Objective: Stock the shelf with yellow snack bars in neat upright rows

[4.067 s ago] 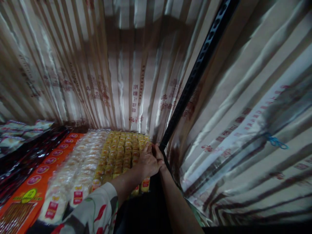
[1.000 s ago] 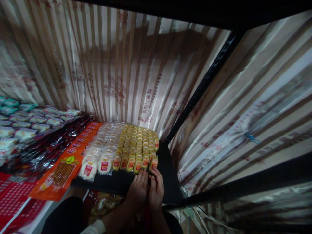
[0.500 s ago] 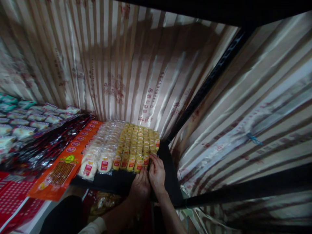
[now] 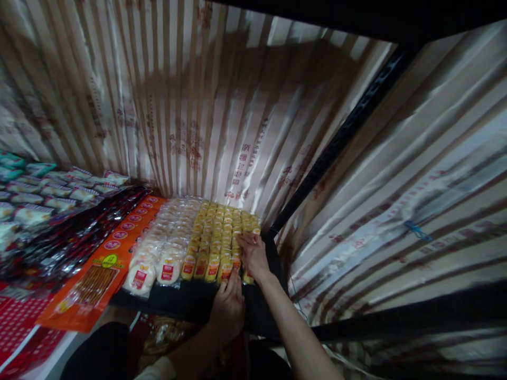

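Rows of yellow snack packets (image 4: 216,232) lie on a dark shelf (image 4: 190,303), beside rows of white round packets (image 4: 160,248). My right hand (image 4: 252,255) rests on the right-hand row of yellow packets, fingers stretched forward and pressed on them. My left hand (image 4: 228,305) is at the shelf's front edge, fingertips touching the front yellow packets. Neither hand visibly holds anything.
Orange sausage packs (image 4: 103,264), dark glossy packs (image 4: 59,245) and pale packets (image 4: 35,195) fill the shelf to the left. Shiny striped cloth (image 4: 206,116) hangs behind and to the right. A black perforated post (image 4: 340,137) rises at the shelf's right corner. More goods sit below the shelf.
My right hand has reached further back along the right row of yellow packets. My left hand has stayed at the front edge. Four seconds ago both hands were deeper on the shelf, by the post.
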{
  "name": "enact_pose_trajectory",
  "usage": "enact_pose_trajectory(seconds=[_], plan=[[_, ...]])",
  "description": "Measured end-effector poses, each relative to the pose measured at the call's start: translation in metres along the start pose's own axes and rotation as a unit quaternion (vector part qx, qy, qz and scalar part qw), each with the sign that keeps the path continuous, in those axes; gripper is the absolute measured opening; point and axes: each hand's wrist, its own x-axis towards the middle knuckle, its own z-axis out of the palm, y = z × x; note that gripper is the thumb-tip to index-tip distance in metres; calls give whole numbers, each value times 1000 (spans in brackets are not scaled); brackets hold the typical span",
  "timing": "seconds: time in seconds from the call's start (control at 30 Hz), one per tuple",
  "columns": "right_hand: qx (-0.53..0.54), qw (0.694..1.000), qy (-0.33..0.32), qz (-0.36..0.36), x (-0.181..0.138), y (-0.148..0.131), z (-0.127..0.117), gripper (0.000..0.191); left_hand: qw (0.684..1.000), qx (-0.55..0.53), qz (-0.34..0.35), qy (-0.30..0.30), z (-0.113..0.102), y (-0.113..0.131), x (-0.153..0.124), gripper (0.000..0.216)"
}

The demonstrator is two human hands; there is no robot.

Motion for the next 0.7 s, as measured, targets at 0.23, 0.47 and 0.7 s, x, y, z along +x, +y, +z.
enact_pose_trajectory(seconds=[0.23,0.47,0.7], plan=[[-26,1000,-11,0,18,3,0,49,1000,-3,-2,5,-4,0,0,45],[-59,997,-52,-22,36,6,-10,35,1000,9,-20,-13,-5,3,4,46],[-46,997,-47,-27,49,6,-6,30,999,11,-36,-39,-14,4,6,47]])
